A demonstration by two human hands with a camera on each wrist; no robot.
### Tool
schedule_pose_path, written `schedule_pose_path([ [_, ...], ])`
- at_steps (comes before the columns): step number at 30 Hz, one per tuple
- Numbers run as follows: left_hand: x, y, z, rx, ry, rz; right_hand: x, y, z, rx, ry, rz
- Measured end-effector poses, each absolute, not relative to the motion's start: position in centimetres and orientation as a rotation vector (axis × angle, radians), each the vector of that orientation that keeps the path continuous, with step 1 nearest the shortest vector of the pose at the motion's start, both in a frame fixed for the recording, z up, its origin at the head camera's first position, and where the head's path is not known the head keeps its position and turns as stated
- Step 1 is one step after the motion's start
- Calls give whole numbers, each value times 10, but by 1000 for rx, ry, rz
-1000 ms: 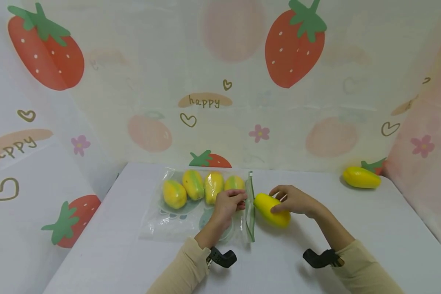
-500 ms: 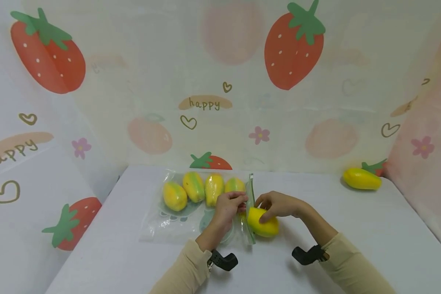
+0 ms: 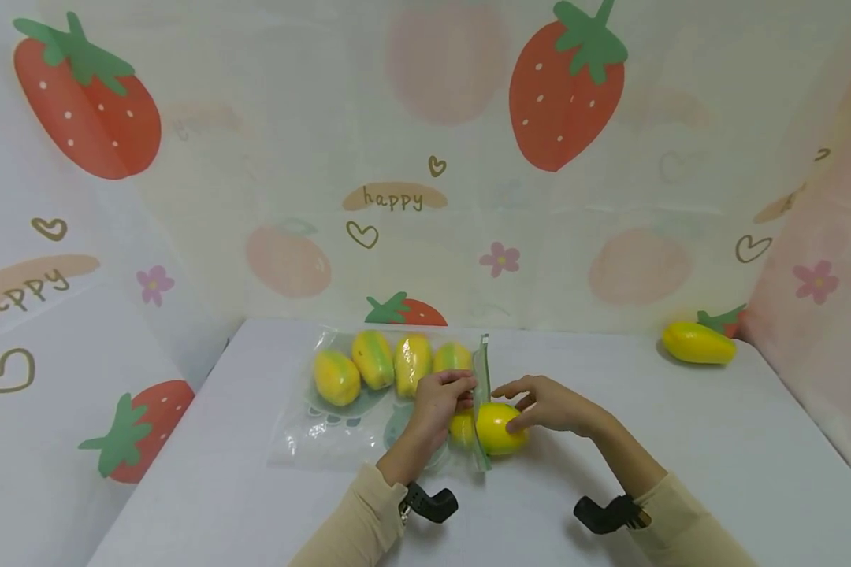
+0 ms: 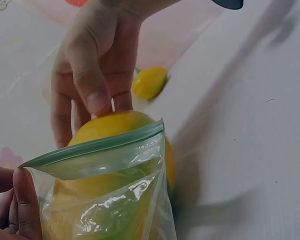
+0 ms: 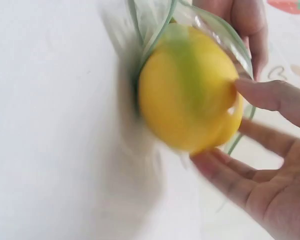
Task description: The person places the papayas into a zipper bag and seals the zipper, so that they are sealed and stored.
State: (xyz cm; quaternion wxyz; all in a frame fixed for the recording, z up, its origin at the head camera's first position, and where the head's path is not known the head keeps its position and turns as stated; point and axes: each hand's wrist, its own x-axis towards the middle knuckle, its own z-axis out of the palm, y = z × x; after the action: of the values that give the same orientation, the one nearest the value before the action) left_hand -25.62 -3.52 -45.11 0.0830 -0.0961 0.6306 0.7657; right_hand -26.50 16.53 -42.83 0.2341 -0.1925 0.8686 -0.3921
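Note:
A clear zip bag (image 3: 305, 441) with a green seal (image 3: 484, 441) lies on the table and holds several yellow-green papayas (image 3: 373, 360). My left hand (image 3: 440, 402) pinches the bag at its mouth; in the left wrist view the thumb (image 4: 26, 200) presses on the bag's edge. Another papaya (image 3: 499, 429) lies partly inside the mouth, its outer end sticking out to the right. My right hand (image 3: 549, 405) holds that end, with thumb (image 5: 270, 95) and fingertips (image 5: 205, 157) on different sides of it. The bag's film and seal cover the papaya's inner end.
One more papaya (image 3: 698, 343) lies at the table's far right corner. The white table (image 3: 645, 441) meets a printed cloth backdrop (image 3: 567, 260) behind and at both sides. Each wrist wears a black camera mount (image 3: 603, 516).
My right hand has moved the papaya leftward, from outside the bag to partly within its mouth, and its fingers have loosened somewhat. The left hand keeps its place at the bag.

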Motion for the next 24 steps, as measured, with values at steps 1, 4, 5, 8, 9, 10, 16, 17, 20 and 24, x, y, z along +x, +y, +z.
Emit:
schedule_pose_path([
  [1,-256,-35,-451,-293,1882,2287,-264,168,-429,-530,2379,-1108],
  [4,-256,-36,-451,-307,1878,2290,-260,176,-435,-517,2361,-1202],
  [5,-256,-36,-451,-312,1875,2289,-259,178,-437,-501,2354,-1228],
  [8,-256,-36,-451,-316,1873,2286,-256,181,-446,-471,2323,-1307],
  [9,-256,-36,-451,-320,1868,2287,-255,182,-449,-466,2311,-1338],
  [10,-256,-36,-451,-321,1868,2286,-254,182,-452,-460,2299,-1374],
  [16,-257,-35,-449,-327,1864,2302,-251,174,-464,-446,2228,-1560],
  [17,-257,-35,-448,-331,1862,2306,-251,172,-465,-440,2220,-1576],
  [20,-258,-33,-447,-345,1853,2311,-251,166,-468,-424,2212,-1593],
  [24,-257,-32,-443,-350,1836,2326,-251,157,-470,-401,2235,-1597],
])
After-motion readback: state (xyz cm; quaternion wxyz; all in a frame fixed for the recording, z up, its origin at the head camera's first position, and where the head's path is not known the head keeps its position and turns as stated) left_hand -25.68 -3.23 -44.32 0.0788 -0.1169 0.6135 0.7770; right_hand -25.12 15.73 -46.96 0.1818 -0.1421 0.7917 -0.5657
